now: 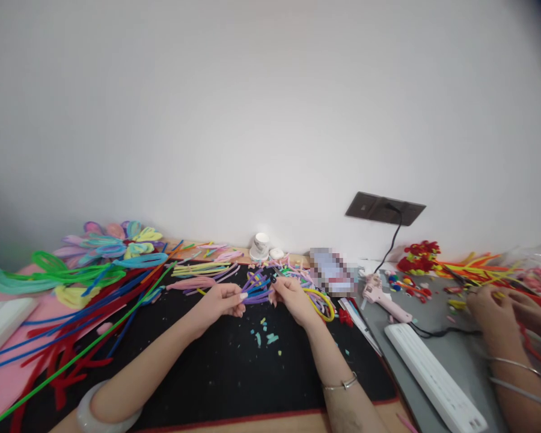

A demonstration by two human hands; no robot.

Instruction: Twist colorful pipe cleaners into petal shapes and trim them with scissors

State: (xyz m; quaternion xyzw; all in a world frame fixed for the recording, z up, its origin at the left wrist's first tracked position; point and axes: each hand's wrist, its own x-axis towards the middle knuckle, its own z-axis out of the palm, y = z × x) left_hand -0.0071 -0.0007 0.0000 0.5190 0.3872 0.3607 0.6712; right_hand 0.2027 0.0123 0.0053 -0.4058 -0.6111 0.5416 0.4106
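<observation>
My left hand [231, 299] is closed in a pinch at the left end of some purple pipe cleaners [258, 297], just above the black mat [207, 373]. My right hand [291, 296] is closed too, its fingertips at the right end of the same purple strands. A small dark thing shows by the right fingertips, too small to make out. Behind the hands, more purple and blue pipe cleaners lie in a loose heap. A yellow pipe cleaner loop [328, 308] rests beside my right wrist. Small teal scraps [270, 338] are scattered on the mat in front.
Long blue, red and green pipe cleaners [90, 313] spread across the left. A white cup [261, 242] and a blurred-out phone [332, 272] stand near the wall. Rightward are a pink glue gun [388, 300], a white power strip [435, 376] and another person's hands [496, 310].
</observation>
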